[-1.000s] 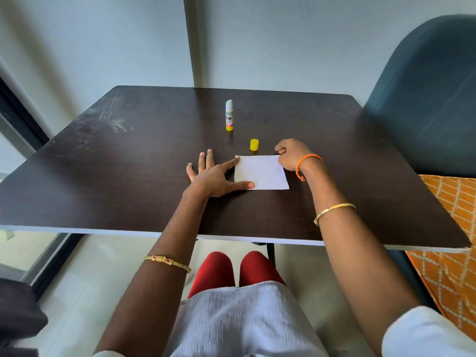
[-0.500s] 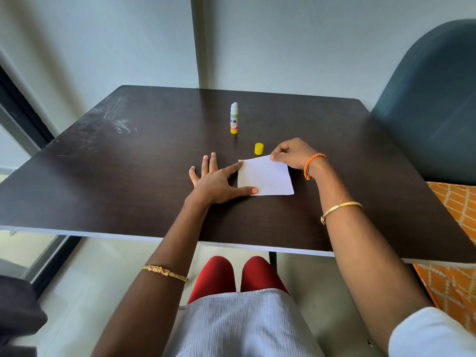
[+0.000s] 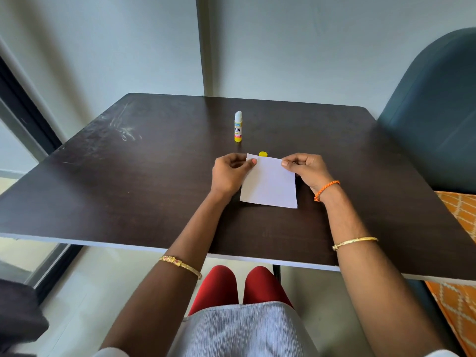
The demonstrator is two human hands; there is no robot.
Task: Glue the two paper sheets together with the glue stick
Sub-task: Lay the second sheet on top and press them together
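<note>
A person's left hand (image 3: 230, 173) and right hand (image 3: 306, 170) each pinch a far corner of a white rectangular paper sheet (image 3: 270, 185), lifting that edge off the dark brown wooden tabletop (image 3: 128, 181). Beyond it stands an uncapped white-and-yellow glue stick (image 3: 238, 127); its small yellow cap (image 3: 263, 153) peeks out just behind the paper.
</note>
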